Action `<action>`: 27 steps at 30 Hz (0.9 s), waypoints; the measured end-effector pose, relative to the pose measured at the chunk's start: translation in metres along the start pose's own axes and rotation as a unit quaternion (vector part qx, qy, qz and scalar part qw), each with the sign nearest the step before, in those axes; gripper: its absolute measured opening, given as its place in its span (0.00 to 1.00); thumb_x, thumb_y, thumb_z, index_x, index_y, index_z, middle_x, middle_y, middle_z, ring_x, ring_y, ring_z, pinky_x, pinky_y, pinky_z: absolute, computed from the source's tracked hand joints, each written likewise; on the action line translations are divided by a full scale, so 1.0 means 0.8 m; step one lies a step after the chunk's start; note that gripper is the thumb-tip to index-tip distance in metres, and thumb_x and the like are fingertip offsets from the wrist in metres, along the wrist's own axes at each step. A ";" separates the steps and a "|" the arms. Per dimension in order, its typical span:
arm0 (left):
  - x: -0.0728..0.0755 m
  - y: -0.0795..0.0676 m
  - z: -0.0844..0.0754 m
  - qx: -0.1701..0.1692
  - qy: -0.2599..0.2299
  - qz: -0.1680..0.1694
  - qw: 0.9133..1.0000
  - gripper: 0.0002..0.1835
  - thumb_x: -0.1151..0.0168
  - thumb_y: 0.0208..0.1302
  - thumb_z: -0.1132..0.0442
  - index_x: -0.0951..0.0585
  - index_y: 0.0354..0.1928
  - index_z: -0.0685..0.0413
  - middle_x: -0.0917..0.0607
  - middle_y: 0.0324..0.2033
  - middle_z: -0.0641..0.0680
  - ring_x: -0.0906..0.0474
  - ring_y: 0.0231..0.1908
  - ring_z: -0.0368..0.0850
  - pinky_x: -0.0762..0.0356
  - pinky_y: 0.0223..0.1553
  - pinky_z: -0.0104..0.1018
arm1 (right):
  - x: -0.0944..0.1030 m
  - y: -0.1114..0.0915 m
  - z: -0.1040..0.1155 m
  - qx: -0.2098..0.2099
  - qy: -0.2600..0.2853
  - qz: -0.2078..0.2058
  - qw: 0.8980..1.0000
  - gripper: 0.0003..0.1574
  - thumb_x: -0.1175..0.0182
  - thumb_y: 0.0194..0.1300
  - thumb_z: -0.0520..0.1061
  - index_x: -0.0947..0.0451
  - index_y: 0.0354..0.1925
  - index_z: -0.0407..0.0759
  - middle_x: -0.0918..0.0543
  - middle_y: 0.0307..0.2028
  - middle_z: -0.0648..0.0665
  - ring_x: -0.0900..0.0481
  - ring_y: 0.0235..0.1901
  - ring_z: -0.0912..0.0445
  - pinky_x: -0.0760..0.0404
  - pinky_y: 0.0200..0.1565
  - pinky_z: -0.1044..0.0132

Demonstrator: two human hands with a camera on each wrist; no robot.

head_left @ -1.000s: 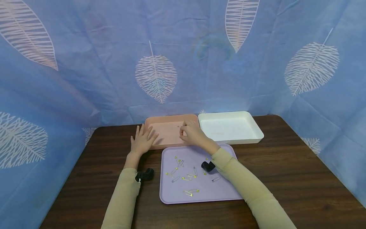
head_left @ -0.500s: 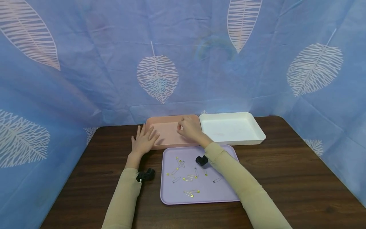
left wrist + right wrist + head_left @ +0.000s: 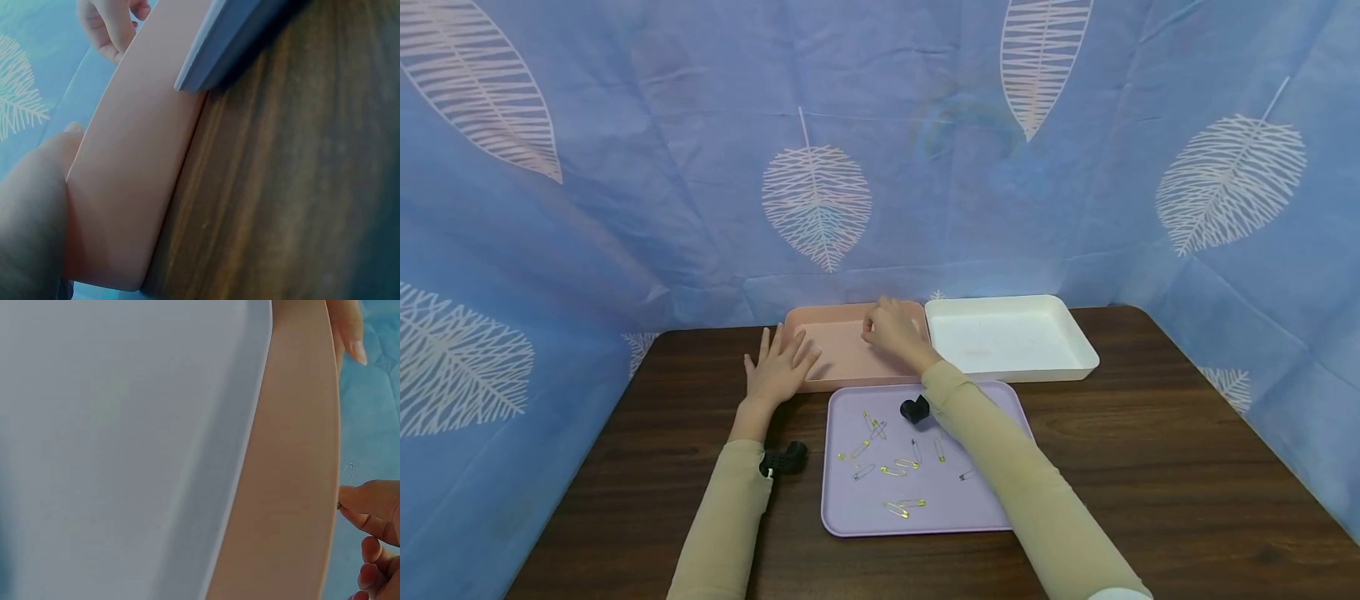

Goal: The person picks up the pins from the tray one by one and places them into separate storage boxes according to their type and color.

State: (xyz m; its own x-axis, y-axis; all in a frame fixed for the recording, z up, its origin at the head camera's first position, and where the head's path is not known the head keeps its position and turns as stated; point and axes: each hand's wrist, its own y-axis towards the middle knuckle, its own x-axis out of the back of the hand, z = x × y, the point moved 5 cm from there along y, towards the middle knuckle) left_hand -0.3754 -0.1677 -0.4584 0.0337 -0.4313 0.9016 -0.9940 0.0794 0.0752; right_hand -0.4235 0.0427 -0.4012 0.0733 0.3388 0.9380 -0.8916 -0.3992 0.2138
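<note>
My right hand (image 3: 893, 332) is over the pink tray (image 3: 835, 346), its thumb and index finger pinching a safety pin (image 3: 349, 470) whose wire loop sticks up past the fingertips in the right wrist view. With fingers spread, my left hand (image 3: 772, 372) lies at the left end of the pink tray, and its thumb (image 3: 72, 140) reaches over the rim in the left wrist view. Several yellow and silver safety pins (image 3: 900, 463) are scattered on the lavender tray (image 3: 955, 517) in front, partly covered by my right sleeve.
A white tray (image 3: 1007, 333) stands right of the pink one, side by side with it. All three trays sit on a dark wooden table (image 3: 1150, 450). Blue leaf-patterned cloth (image 3: 700, 167) hangs behind and at both sides.
My right hand has moved slightly left and farther back over the pink tray, its forearm shifting left above the lavender tray. The left hand keeps its place on the rim.
</note>
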 end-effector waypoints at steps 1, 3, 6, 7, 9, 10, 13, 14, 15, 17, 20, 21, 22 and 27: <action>0.000 0.000 0.001 0.000 -0.001 0.002 1.000 0.42 0.65 0.66 0.26 0.48 0.77 0.36 0.60 0.78 0.56 0.71 0.77 0.61 0.70 0.65 0.77 | -0.001 0.002 -0.001 -0.005 0.002 0.002 1.000 0.07 0.35 0.61 0.44 0.20 0.26 0.45 0.23 0.41 0.42 0.31 0.42 0.48 0.31 0.51 0.55; -0.001 0.000 0.001 0.000 -0.003 0.002 1.000 0.42 0.65 0.66 0.25 0.48 0.77 0.36 0.60 0.78 0.56 0.71 0.77 0.61 0.70 0.64 0.78 | -0.004 0.005 -0.003 -0.015 0.007 0.006 1.000 0.08 0.35 0.61 0.45 0.21 0.26 0.45 0.24 0.41 0.42 0.31 0.43 0.48 0.31 0.52 0.55; -0.002 0.001 0.001 -0.002 -0.005 0.000 1.000 0.42 0.65 0.66 0.26 0.48 0.77 0.36 0.60 0.78 0.56 0.71 0.77 0.60 0.69 0.64 0.78 | -0.007 0.007 -0.005 -0.026 0.019 0.011 0.999 0.07 0.35 0.60 0.44 0.22 0.26 0.45 0.25 0.42 0.43 0.32 0.44 0.48 0.31 0.54 0.54; -0.001 0.001 0.001 -0.002 -0.005 -0.001 1.000 0.42 0.65 0.66 0.26 0.48 0.77 0.36 0.60 0.78 0.56 0.71 0.77 0.60 0.69 0.65 0.78 | -0.007 0.007 -0.005 -0.027 0.023 0.010 0.999 0.07 0.36 0.60 0.43 0.22 0.26 0.45 0.25 0.42 0.43 0.32 0.44 0.48 0.32 0.54 0.54; -0.002 0.002 0.002 -0.002 -0.003 -0.002 1.000 0.42 0.65 0.66 0.26 0.48 0.77 0.36 0.60 0.78 0.57 0.71 0.77 0.61 0.69 0.64 0.78 | -0.008 0.008 -0.005 -0.029 0.029 0.009 0.999 0.06 0.37 0.60 0.42 0.22 0.26 0.44 0.25 0.41 0.43 0.32 0.44 0.48 0.32 0.55 0.53; -0.003 0.002 0.002 -0.001 -0.002 -0.001 1.000 0.42 0.65 0.66 0.26 0.48 0.77 0.36 0.60 0.78 0.57 0.71 0.77 0.61 0.69 0.64 0.78 | -0.009 0.008 -0.004 -0.029 0.030 0.008 0.999 0.06 0.37 0.60 0.41 0.22 0.26 0.44 0.25 0.41 0.43 0.32 0.44 0.48 0.33 0.55 0.54; -0.003 0.003 0.002 0.000 0.000 0.000 1.000 0.42 0.66 0.66 0.25 0.49 0.77 0.36 0.60 0.78 0.57 0.71 0.77 0.61 0.68 0.65 0.78 | -0.010 0.008 -0.004 -0.027 0.031 0.004 0.999 0.06 0.38 0.59 0.41 0.21 0.26 0.44 0.25 0.40 0.43 0.32 0.43 0.48 0.32 0.55 0.54; -0.003 0.002 0.002 0.000 -0.001 -0.001 1.000 0.42 0.66 0.66 0.25 0.48 0.77 0.36 0.60 0.78 0.57 0.71 0.77 0.60 0.68 0.65 0.77 | -0.010 0.008 -0.004 -0.027 0.031 0.002 0.999 0.06 0.38 0.60 0.41 0.21 0.26 0.44 0.25 0.40 0.43 0.32 0.42 0.48 0.32 0.54 0.54; -0.003 0.002 0.002 0.000 -0.002 -0.003 1.000 0.42 0.66 0.66 0.25 0.48 0.77 0.35 0.59 0.78 0.56 0.71 0.77 0.60 0.67 0.65 0.77 | -0.010 0.008 -0.004 -0.026 0.031 0.000 0.999 0.06 0.38 0.60 0.41 0.21 0.26 0.44 0.25 0.40 0.43 0.32 0.42 0.48 0.31 0.54 0.54; -0.002 0.001 0.001 0.000 -0.004 -0.006 1.000 0.42 0.66 0.66 0.25 0.47 0.76 0.35 0.59 0.78 0.56 0.70 0.77 0.59 0.65 0.66 0.77 | -0.010 0.007 -0.005 -0.025 0.032 -0.003 0.999 0.06 0.38 0.60 0.42 0.21 0.26 0.45 0.25 0.40 0.43 0.31 0.42 0.48 0.31 0.53 0.54; -0.001 0.001 0.001 -0.001 -0.005 -0.008 1.000 0.42 0.67 0.65 0.24 0.47 0.76 0.34 0.59 0.78 0.55 0.70 0.77 0.59 0.64 0.66 0.76 | -0.008 0.005 -0.007 -0.028 0.035 -0.005 0.999 0.06 0.37 0.61 0.44 0.20 0.27 0.45 0.25 0.41 0.43 0.31 0.43 0.49 0.29 0.50 0.56; -0.002 0.001 0.001 -0.002 -0.004 -0.006 1.000 0.43 0.67 0.65 0.24 0.47 0.76 0.35 0.59 0.78 0.56 0.70 0.77 0.59 0.65 0.66 0.77 | -0.008 0.003 -0.007 -0.029 0.035 -0.006 0.999 0.06 0.36 0.61 0.44 0.20 0.27 0.46 0.26 0.41 0.43 0.31 0.43 0.49 0.29 0.49 0.56; -0.002 0.001 0.001 -0.002 -0.005 -0.006 1.000 0.43 0.67 0.65 0.24 0.47 0.76 0.35 0.59 0.78 0.56 0.70 0.77 0.59 0.65 0.66 0.77 | -0.007 0.002 -0.007 -0.030 0.037 -0.005 0.999 0.07 0.36 0.61 0.45 0.20 0.28 0.46 0.26 0.41 0.43 0.31 0.43 0.49 0.29 0.48 0.56; -0.003 0.001 0.002 -0.003 -0.009 -0.006 1.000 0.42 0.66 0.66 0.25 0.46 0.76 0.35 0.59 0.78 0.56 0.70 0.77 0.60 0.66 0.65 0.77 | -0.001 -0.007 -0.003 -0.017 0.034 -0.005 0.999 0.07 0.35 0.62 0.47 0.19 0.29 0.47 0.25 0.41 0.43 0.31 0.42 0.49 0.28 0.46 0.56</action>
State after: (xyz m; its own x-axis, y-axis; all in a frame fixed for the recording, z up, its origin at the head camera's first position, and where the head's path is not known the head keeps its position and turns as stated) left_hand -0.3763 -0.1680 -0.4616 0.0446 -0.4488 0.8925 -0.9929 0.0789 0.0893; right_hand -0.4196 0.0466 -0.4039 0.0531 0.4005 0.9148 -0.9057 -0.3665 0.2130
